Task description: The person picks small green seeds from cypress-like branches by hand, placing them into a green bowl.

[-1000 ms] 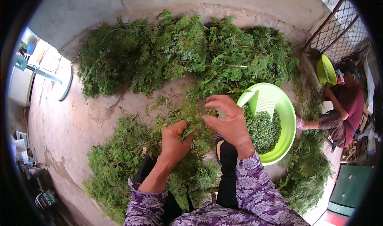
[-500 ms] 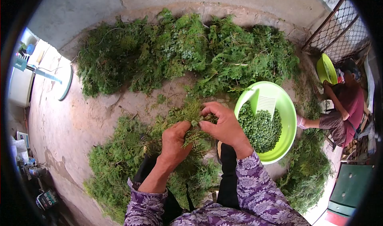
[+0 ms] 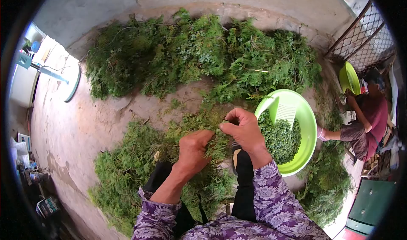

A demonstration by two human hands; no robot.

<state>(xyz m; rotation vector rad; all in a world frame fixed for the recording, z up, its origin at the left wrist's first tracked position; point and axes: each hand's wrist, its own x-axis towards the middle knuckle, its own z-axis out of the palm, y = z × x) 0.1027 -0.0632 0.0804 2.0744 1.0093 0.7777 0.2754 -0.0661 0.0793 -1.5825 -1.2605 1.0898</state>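
Observation:
My left hand is closed around a leafy conifer sprig, whose scaly green foliage sticks out past the fingers. Thumb and forefinger of my right hand meet in a pinch at the top of that sprig, beside the left fingertips. Whatever is between them is too small to make out. Just right of my right hand stands a light green basin with a ribbed washboard section. Many small round green cones lie in it. Cut conifer branches are heaped under and left of my hands.
A long heap of conifer branches lies along the wall. More branches lie right of the basin. At the far right sits another person with a green basin. A fan stands at left.
Both hands have shifted slightly right with the sprig. The small green cone seen between my thumbs earlier is no longer plain to see. The whole view has moved a little.

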